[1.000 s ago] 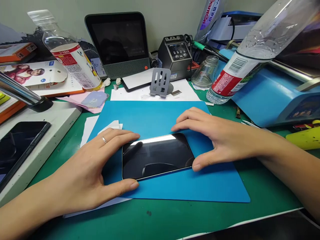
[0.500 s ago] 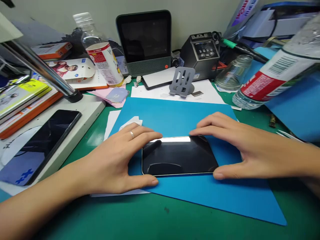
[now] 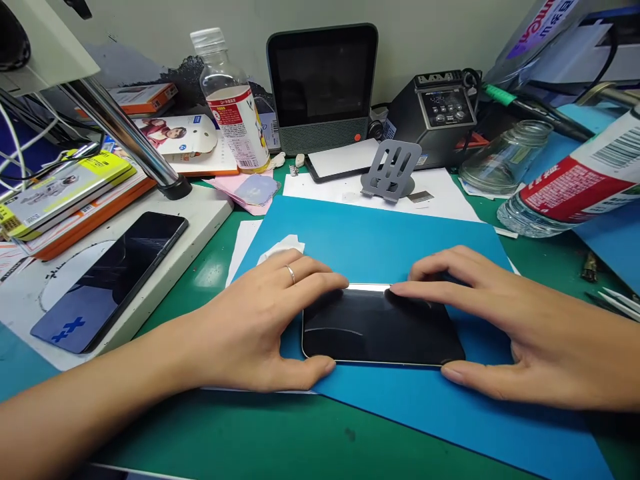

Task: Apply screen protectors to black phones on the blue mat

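A black smartphone (image 3: pixel 380 337) lies screen up on a blue mat (image 3: pixel 345 230), its long side toward me. My left hand (image 3: pixel 260 313), with a ring on one finger, spans the phone's left end, thumb at the near edge and fingertips at the far edge. At the other end, my right hand (image 3: pixel 505 320) has its thumb against the near right corner. Its index fingertip rests at the far edge of the screen, while the other fingers are bent behind. A crumpled white tissue (image 3: pixel 283 248) sits just beyond my left fingers.
Another phone (image 3: pixel 115 280) lies on a white stand base (image 3: pixel 215 213) at left. Behind the mat are a grey phone holder (image 3: pixel 393 167), a drink bottle (image 3: pixel 237 120), a smart display (image 3: pixel 325 83) and a soldering station (image 3: pixel 435 113). A glass jar (image 3: pixel 505 160) and tilted water bottle (image 3: pixel 565 183) stand right.
My view has swung left, so everything sits further right in the picture. My right index finger has slid inward onto the far edge of the smartphone. The left hand keeps its place on it.
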{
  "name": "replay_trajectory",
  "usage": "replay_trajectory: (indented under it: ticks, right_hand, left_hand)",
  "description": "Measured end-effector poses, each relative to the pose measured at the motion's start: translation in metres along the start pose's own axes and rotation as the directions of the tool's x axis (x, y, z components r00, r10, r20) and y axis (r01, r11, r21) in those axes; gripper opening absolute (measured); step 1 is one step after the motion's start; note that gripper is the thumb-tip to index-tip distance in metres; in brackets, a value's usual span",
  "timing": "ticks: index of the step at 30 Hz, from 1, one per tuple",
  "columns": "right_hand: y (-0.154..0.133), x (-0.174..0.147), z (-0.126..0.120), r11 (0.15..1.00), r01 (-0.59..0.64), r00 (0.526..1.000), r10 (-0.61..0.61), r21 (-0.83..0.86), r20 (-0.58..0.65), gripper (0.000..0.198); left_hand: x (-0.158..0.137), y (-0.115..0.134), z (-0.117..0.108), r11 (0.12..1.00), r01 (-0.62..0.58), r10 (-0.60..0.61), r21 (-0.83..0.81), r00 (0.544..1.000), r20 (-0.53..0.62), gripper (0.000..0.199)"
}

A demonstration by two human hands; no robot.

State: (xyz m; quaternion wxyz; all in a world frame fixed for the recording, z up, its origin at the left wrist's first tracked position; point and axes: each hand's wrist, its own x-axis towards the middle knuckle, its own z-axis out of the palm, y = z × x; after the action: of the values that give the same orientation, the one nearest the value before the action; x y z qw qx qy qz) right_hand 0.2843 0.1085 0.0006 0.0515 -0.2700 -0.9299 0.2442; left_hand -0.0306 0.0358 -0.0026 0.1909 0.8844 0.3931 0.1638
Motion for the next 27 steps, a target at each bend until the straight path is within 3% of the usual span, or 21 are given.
replay_trajectory:
  ticks: [17,27]
  right_hand:
    - [-0.0027,-0.0023,0.0034,0.997,0.037,0.999,-0.036,-0.067,0.014,0.08]
    - [-0.0031,-0.0011,0.005,0.986,0.118,0.993,-0.12,-0.119,-0.011,0.067]
  left_hand:
    - [-0.0014,-0.0021,0.0003,1.0,-0.001,0.001,0.01,1.0,0.005,0.062]
    - [-0.0051,-0.005,0.0003,0.997,-0.012,0.013,0.073,1.0,-0.014,0.059]
